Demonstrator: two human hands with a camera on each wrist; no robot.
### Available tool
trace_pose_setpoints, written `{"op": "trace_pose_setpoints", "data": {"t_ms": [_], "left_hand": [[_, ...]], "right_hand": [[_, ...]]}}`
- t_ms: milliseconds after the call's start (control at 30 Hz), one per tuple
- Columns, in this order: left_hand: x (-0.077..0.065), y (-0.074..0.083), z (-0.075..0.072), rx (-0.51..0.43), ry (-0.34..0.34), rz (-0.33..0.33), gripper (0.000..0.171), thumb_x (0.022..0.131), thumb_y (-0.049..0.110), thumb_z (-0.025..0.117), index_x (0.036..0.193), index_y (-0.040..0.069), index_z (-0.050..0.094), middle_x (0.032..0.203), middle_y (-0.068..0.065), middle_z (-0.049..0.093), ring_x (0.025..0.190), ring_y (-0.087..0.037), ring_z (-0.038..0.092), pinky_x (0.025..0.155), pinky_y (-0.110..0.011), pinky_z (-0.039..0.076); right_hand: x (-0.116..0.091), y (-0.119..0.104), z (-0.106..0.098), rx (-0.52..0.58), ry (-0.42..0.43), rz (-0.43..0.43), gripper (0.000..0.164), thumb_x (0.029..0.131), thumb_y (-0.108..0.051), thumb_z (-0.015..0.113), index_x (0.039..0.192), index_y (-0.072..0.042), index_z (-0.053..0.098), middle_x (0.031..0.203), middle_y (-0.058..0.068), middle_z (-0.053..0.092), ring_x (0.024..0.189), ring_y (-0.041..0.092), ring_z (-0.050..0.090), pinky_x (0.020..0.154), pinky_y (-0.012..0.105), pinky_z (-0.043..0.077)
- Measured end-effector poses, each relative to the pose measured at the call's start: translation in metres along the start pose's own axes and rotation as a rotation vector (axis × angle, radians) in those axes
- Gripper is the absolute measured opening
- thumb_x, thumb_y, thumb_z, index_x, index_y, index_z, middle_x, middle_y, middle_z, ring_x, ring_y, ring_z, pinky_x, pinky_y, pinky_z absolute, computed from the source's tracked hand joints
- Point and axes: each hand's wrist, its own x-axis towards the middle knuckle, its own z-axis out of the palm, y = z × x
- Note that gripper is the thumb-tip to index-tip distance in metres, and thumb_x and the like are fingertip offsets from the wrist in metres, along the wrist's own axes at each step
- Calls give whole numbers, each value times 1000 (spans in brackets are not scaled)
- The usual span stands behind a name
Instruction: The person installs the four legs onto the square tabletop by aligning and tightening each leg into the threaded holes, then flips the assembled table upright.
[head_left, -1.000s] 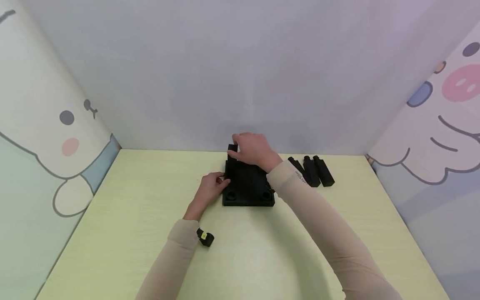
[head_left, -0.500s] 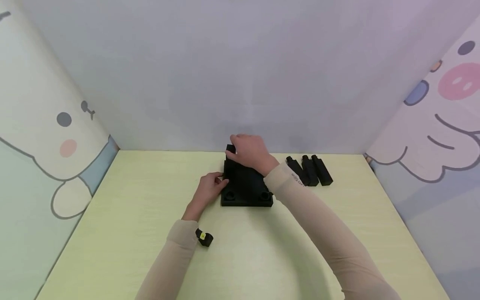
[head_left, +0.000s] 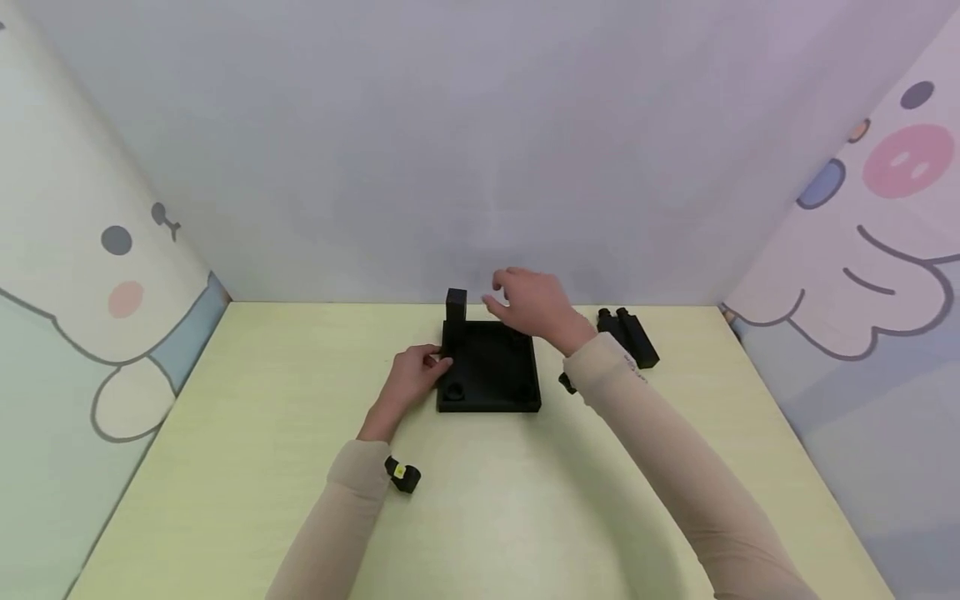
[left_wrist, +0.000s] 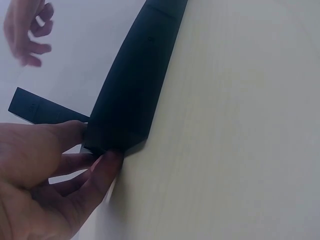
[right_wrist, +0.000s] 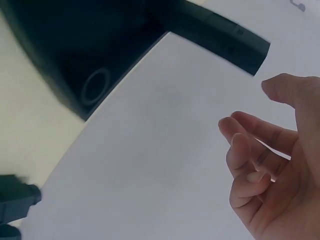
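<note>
A black square board with a low rim lies on the table, with round sockets at its corners. At its far left corner a black square leg stands upright. My left hand holds the board's left side; in the left wrist view the thumb and fingers pinch the board's corner. Right of the leg's top, my right hand hovers with loosely bent fingers and nothing in them. The right wrist view shows a gap between that hand and the leg.
Black loose legs with round knobbed ends lie on the table to the right, partly covered by the right sleeve. A pale wall rises at the table's back edge, with cartoon-printed side walls left and right.
My right hand has let go of the upright leg and moved right; the leg stays standing. The left hand keeps its hold on the board. The head view has shifted slightly.
</note>
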Motion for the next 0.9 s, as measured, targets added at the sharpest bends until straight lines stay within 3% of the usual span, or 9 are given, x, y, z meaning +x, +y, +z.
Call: {"op": "trace_pose_setpoints", "data": {"t_ms": [200, 333, 467, 600, 733, 833, 900], "left_hand": [[0, 1, -1, -1, 2, 0, 45, 100, 29, 65, 133, -1, 65, 102, -16, 75, 88, -23, 69, 78, -36, 55], [0, 0, -1, 5, 3, 0, 46, 100, 30, 66, 134, -1, 64, 103, -16, 75, 89, -23, 69, 80, -38, 56], [-2, 0, -1, 0, 1, -3, 46, 100, 30, 65, 134, -1, 64, 105, -16, 75, 91, -24, 69, 83, -40, 56], [-2, -1, -1, -9, -2, 2, 46, 100, 30, 65, 135, 0, 64, 105, -17, 75, 93, -25, 69, 84, -41, 56], [-1, -4, -1, -7, -5, 0, 47, 100, 31, 64, 135, 0, 63, 105, -16, 75, 94, -25, 69, 85, -41, 56], [0, -4, 0, -9, -8, -3, 47, 100, 32, 64, 135, 1, 64, 105, -16, 75, 93, -25, 70, 85, -40, 56], [0, -4, 0, -10, -9, 0, 47, 100, 31, 64, 135, 0, 64, 104, -16, 75, 92, -24, 70, 84, -40, 56]], "right_hand": [[-20, 40, 10, 66, -12, 68, 33, 104, -35, 54, 120, -10, 68, 109, 9, 72, 95, 24, 70, 79, 44, 58], [-37, 63, 23, 68, -30, 132, 33, 102, -32, 56, 119, -8, 70, 110, 11, 74, 91, 26, 70, 73, 44, 57], [-53, 81, 39, 31, -66, 203, 24, 101, -29, 56, 96, -10, 70, 92, 10, 69, 69, 21, 60, 53, 35, 44], [-66, 94, 53, 14, -79, 275, 27, 98, -26, 57, 76, -12, 56, 80, 8, 56, 60, 19, 46, 50, 33, 32], [-79, 102, 59, 3, -74, 323, 21, 97, -29, 63, 93, -8, 64, 94, 12, 62, 66, 24, 55, 54, 40, 44], [-87, 105, 60, 19, -83, 347, 29, 95, -28, 66, 112, -5, 66, 107, 16, 66, 75, 30, 62, 62, 48, 51], [-91, 108, 60, 40, -95, 371, 34, 95, -29, 67, 117, -4, 63, 110, 17, 66, 79, 32, 64, 65, 51, 53]]}}
